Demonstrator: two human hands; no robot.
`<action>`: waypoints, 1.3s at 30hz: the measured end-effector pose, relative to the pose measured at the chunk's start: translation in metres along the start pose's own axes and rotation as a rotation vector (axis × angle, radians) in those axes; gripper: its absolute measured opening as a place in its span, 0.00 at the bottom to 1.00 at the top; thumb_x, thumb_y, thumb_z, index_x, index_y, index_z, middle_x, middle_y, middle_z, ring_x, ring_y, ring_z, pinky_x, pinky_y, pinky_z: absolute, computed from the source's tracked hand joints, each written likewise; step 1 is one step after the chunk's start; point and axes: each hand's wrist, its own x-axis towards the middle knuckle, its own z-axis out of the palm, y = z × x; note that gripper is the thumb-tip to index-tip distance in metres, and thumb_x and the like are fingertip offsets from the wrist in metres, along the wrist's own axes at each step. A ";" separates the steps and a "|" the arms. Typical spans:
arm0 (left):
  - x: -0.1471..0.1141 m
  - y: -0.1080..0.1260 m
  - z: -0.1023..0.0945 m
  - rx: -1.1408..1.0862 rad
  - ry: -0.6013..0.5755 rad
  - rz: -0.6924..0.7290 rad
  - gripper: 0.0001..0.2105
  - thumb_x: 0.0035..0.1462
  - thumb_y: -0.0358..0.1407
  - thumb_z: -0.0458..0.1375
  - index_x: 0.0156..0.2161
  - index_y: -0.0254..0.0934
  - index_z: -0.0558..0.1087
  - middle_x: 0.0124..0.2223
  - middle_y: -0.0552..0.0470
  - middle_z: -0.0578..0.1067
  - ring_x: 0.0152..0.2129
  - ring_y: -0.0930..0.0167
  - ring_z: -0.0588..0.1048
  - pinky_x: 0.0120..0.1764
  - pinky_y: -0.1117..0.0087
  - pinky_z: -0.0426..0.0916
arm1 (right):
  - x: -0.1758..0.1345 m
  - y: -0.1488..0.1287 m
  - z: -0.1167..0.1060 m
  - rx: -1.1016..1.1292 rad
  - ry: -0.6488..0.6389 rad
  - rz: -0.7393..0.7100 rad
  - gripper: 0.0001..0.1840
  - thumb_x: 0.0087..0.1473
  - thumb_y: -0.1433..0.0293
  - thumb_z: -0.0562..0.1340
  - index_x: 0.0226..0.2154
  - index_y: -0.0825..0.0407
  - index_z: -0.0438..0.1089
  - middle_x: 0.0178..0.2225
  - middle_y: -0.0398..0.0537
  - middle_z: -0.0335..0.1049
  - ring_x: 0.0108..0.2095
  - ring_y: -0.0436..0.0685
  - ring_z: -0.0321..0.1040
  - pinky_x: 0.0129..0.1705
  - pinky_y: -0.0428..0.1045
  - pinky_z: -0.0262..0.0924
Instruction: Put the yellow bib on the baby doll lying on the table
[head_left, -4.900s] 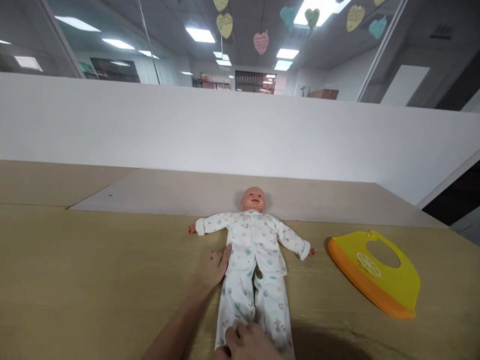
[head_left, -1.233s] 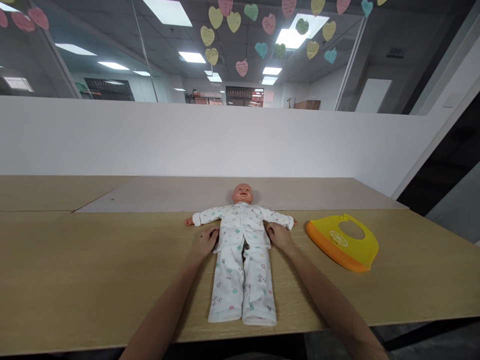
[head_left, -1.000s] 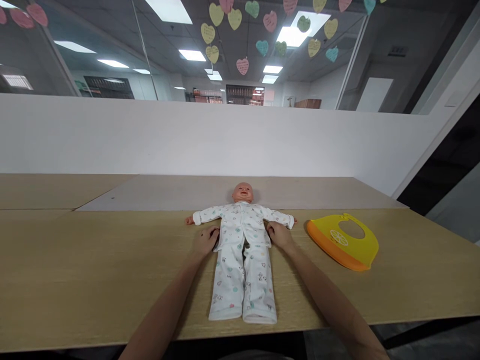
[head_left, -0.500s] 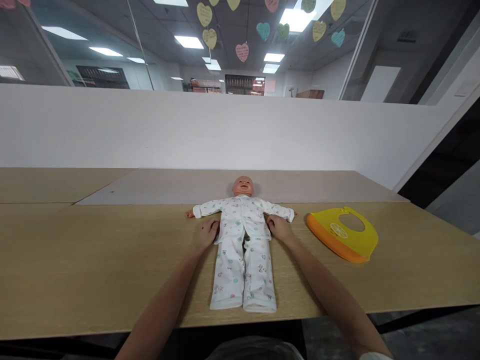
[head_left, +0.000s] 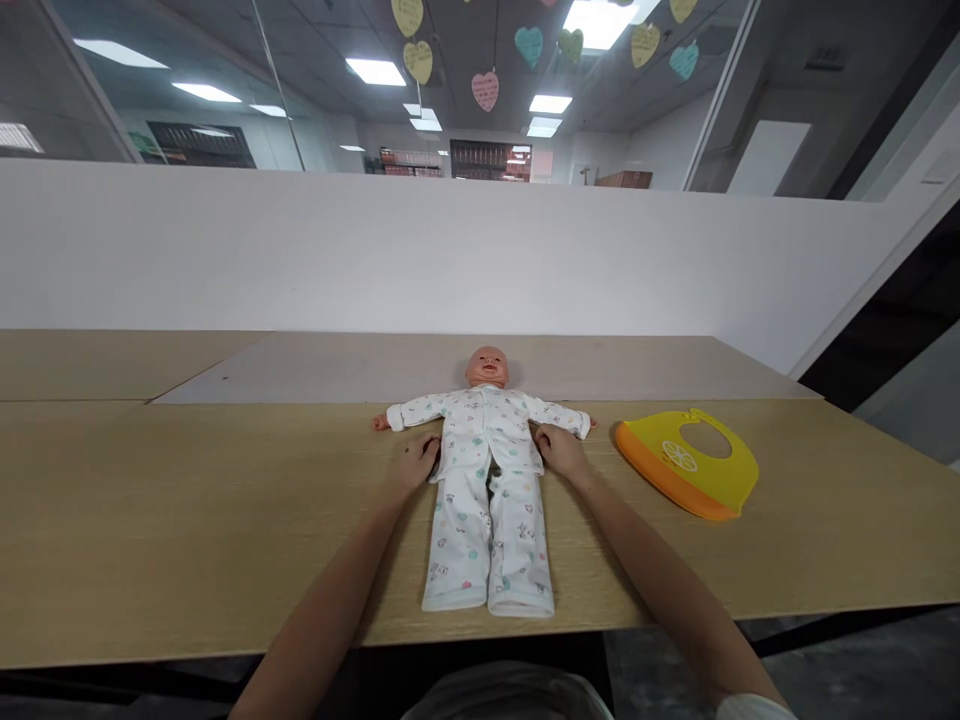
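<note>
A baby doll point(head_left: 487, 430) lies on its back on the table, its head away from me and its arms spread out sideways. It wears a white patterned top and matching trousers. My left hand point(head_left: 415, 464) rests on the table against the left side of the top, fingers curled in. On the opposite side, my right hand point(head_left: 560, 452) lies beside the doll's waist, just below its sleeve, also with curled fingers. I see nothing held in either hand, though the fingertips are partly hidden.
A yellow silicone bib point(head_left: 694, 460) with an orange pocket lies to the right of the doll. The wooden table point(head_left: 225, 540) ends close in front of me. Behind it stands a white wall point(head_left: 480, 260) with glass above, hung with heart-shaped notes.
The view has tipped slightly, so everything sits a little higher in the picture. Both hands and the doll keep their places.
</note>
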 end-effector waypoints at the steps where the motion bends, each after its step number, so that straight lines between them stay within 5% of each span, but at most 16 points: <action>1: 0.000 0.001 -0.001 -0.009 -0.009 -0.005 0.18 0.61 0.40 0.45 0.44 0.42 0.77 0.48 0.51 0.81 0.46 0.64 0.77 0.53 0.62 0.68 | 0.000 0.000 0.000 -0.001 0.000 0.001 0.12 0.58 0.76 0.54 0.35 0.52 0.73 0.39 0.49 0.77 0.40 0.54 0.70 0.39 0.45 0.52; 39: -0.001 0.004 -0.004 -0.060 -0.049 0.009 0.16 0.58 0.39 0.49 0.47 0.42 0.76 0.44 0.51 0.82 0.43 0.64 0.78 0.49 0.63 0.70 | -0.002 -0.002 -0.003 -0.011 -0.015 -0.009 0.12 0.58 0.76 0.54 0.36 0.52 0.73 0.39 0.48 0.78 0.40 0.54 0.70 0.39 0.44 0.52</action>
